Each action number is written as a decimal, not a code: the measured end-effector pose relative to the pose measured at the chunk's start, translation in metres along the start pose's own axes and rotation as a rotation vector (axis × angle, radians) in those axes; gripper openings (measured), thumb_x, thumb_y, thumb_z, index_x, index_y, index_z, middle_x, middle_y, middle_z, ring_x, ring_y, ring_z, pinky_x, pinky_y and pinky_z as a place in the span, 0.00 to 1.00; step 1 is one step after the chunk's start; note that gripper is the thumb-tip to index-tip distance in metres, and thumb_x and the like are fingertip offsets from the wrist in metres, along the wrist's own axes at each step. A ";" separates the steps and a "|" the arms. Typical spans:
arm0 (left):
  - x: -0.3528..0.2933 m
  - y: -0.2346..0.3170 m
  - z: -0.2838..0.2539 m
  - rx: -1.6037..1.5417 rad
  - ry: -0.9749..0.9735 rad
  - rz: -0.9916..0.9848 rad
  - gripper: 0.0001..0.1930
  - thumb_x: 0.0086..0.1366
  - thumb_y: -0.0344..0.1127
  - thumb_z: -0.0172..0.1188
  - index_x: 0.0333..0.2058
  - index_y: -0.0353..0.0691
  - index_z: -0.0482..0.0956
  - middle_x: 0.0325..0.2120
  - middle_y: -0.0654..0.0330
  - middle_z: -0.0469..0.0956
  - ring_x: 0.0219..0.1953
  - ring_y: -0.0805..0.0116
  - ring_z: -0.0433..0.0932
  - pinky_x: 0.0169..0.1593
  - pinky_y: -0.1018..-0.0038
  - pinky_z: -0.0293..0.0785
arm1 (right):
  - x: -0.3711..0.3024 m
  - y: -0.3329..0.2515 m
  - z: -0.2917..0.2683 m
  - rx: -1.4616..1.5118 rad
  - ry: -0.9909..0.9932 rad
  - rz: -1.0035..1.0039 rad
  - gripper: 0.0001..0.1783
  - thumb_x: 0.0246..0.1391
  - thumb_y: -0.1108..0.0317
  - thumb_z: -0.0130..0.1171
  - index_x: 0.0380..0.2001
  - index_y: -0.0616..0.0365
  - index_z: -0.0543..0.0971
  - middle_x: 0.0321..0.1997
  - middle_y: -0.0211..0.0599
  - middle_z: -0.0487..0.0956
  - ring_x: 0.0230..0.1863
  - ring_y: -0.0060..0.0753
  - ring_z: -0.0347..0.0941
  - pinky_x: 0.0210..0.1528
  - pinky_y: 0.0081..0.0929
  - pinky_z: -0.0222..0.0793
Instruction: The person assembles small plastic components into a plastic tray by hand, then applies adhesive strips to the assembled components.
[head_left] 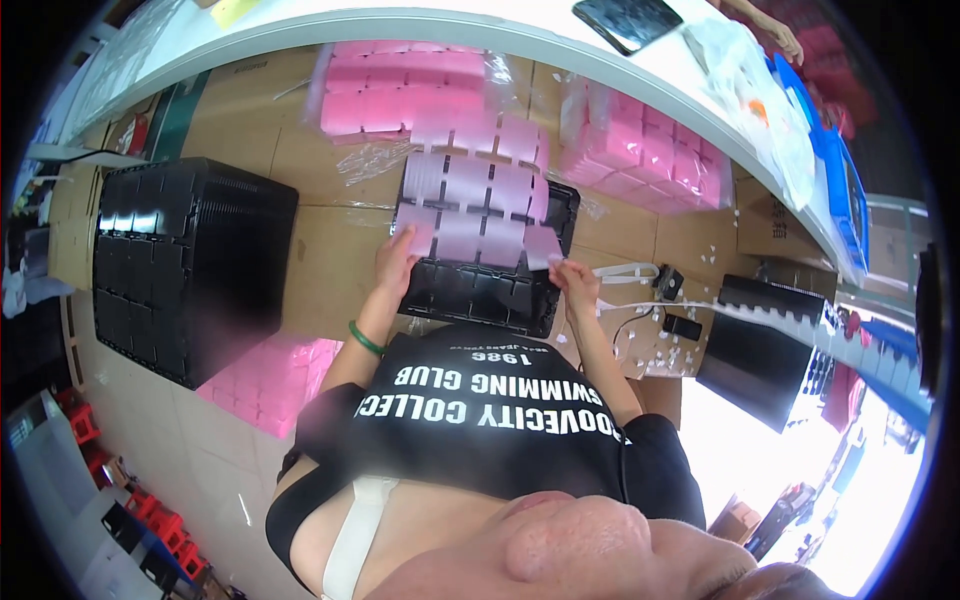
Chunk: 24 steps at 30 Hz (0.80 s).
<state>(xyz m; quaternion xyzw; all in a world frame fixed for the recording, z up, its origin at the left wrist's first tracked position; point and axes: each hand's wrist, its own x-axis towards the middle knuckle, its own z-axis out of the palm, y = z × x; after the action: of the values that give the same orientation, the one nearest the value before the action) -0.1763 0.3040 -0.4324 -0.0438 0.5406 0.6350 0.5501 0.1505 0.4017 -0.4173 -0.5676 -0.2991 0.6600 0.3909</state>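
Note:
A thin, translucent pink sheet (462,190) with rows of slots lies spread over a black plastic tray (470,290). Its far end reaches past the tray toward the pink stack behind. At the sheet's near left corner, my left hand (396,258) is closed on the edge; a green bangle (366,338) circles that wrist. My right hand (577,282) pinches the near right corner, where a flap of the sheet is lifted. The tray's near part, with its moulded compartments, shows uncovered between my hands.
Wrapped pink stacks (405,90) (645,150) sit behind on brown cardboard. Tall piles of black trays (195,265) stand at the left and another black stack (755,345) at the right. A white shelf (520,60) crosses the far side, bearing a phone (628,20). A white strap (625,270) lies at right.

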 end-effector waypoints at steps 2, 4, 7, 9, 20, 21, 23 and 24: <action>-0.019 -0.011 -0.008 0.049 -0.003 -0.020 0.17 0.63 0.39 0.60 0.47 0.36 0.76 0.42 0.60 0.79 0.42 0.71 0.77 0.44 0.75 0.72 | -0.024 0.008 -0.014 -0.082 0.027 0.095 0.09 0.52 0.75 0.62 0.35 0.66 0.75 0.34 0.43 0.80 0.34 0.31 0.80 0.37 0.22 0.79; -0.033 -0.015 -0.016 0.109 0.009 -0.071 0.18 0.64 0.39 0.60 0.48 0.34 0.76 0.42 0.59 0.79 0.43 0.71 0.77 0.45 0.75 0.73 | -0.045 0.006 -0.017 -0.070 0.031 0.102 0.09 0.52 0.75 0.62 0.35 0.66 0.74 0.34 0.44 0.81 0.34 0.31 0.80 0.37 0.22 0.79; -0.054 -0.016 -0.017 0.118 -0.004 -0.021 0.18 0.65 0.40 0.59 0.47 0.31 0.76 0.41 0.58 0.79 0.42 0.70 0.78 0.46 0.74 0.75 | -0.060 0.010 -0.029 -0.041 0.042 0.122 0.10 0.51 0.76 0.63 0.35 0.68 0.73 0.33 0.45 0.80 0.32 0.32 0.80 0.35 0.21 0.80; -0.065 -0.012 -0.014 0.137 -0.020 -0.004 0.18 0.65 0.39 0.59 0.47 0.30 0.76 0.41 0.57 0.79 0.42 0.70 0.78 0.46 0.74 0.75 | -0.065 0.014 -0.035 -0.039 0.007 0.121 0.10 0.51 0.76 0.63 0.34 0.69 0.73 0.33 0.46 0.80 0.33 0.33 0.80 0.36 0.22 0.80; -0.078 -0.018 -0.018 0.157 -0.024 0.125 0.14 0.64 0.38 0.60 0.43 0.33 0.77 0.38 0.58 0.80 0.38 0.71 0.79 0.42 0.76 0.75 | -0.076 0.025 -0.034 -0.026 -0.108 0.153 0.09 0.53 0.74 0.62 0.34 0.67 0.73 0.33 0.44 0.79 0.34 0.35 0.80 0.38 0.26 0.80; -0.080 -0.019 -0.018 0.155 -0.024 0.126 0.14 0.64 0.37 0.60 0.43 0.33 0.78 0.38 0.58 0.80 0.38 0.71 0.79 0.42 0.76 0.75 | -0.078 0.024 -0.034 -0.031 -0.112 0.173 0.09 0.53 0.75 0.61 0.34 0.68 0.73 0.33 0.45 0.79 0.34 0.37 0.80 0.38 0.27 0.80; -0.082 -0.023 -0.020 0.153 -0.023 0.129 0.14 0.64 0.37 0.60 0.43 0.33 0.78 0.38 0.58 0.80 0.38 0.72 0.79 0.41 0.76 0.75 | -0.083 0.024 -0.037 -0.036 -0.114 0.188 0.10 0.52 0.75 0.62 0.34 0.68 0.73 0.33 0.45 0.79 0.34 0.37 0.80 0.38 0.27 0.80; -0.083 -0.026 -0.022 0.158 -0.019 0.134 0.14 0.64 0.37 0.59 0.44 0.32 0.78 0.37 0.58 0.80 0.37 0.71 0.79 0.42 0.76 0.76 | -0.085 0.024 -0.038 -0.042 -0.114 0.205 0.10 0.52 0.75 0.62 0.34 0.68 0.73 0.34 0.45 0.79 0.35 0.37 0.80 0.38 0.27 0.80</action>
<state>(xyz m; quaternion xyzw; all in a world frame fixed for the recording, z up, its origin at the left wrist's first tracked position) -0.1366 0.2295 -0.4039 0.0422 0.5855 0.6262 0.5132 0.1880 0.3149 -0.4004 -0.5648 -0.2749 0.7212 0.2920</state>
